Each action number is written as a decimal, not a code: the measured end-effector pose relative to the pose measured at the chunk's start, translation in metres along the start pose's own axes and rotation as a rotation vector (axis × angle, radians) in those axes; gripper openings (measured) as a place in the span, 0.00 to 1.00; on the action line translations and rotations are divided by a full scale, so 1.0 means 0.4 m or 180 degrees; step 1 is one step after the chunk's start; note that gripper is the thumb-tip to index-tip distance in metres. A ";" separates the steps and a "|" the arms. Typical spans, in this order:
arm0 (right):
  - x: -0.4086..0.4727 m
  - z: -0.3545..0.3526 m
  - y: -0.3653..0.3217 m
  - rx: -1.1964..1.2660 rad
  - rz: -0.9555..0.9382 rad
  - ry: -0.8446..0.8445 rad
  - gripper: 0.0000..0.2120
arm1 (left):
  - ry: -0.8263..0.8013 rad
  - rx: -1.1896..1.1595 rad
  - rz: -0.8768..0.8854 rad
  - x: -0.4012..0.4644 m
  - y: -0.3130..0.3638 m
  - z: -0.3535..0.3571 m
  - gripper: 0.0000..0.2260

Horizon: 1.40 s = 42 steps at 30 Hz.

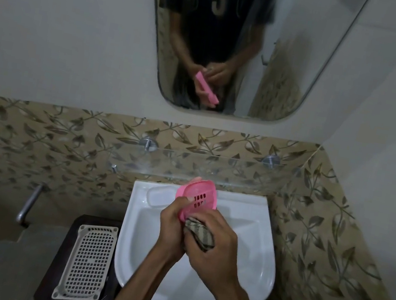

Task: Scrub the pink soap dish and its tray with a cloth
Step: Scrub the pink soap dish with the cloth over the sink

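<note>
Right hand [211, 250]: fingers curled round a striped cloth [199, 232], pressing it against the lower edge of the soap dish.
Left hand [173, 224]: fingers grip the pink soap dish [197, 197], tilted up on edge, slots facing the camera.
Place: both held over the white sink [249, 243], near its back rim.
Side: white grid tray [87, 262] on the dark counter [49, 282], just left of the sink.
Wall: mirror [274, 57] above a glass shelf [214, 171].
</note>
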State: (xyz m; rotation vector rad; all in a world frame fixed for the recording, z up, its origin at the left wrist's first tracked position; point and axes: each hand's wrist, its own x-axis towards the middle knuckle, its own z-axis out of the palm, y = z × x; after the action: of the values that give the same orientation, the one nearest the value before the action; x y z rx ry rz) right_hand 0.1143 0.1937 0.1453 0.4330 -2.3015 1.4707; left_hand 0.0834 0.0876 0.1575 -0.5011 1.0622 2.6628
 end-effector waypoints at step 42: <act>0.054 -0.058 0.006 -0.0415 0.0183 0.0226 0.09 | -0.0357 -0.0516 -0.0219 0.017 0.068 0.017 0.28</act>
State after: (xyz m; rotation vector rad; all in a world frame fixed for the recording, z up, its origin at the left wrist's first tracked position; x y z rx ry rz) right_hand 0.0977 0.2147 0.1623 0.2755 -2.3539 1.3299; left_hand 0.0666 0.0737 0.1763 -0.4046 0.7883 2.6936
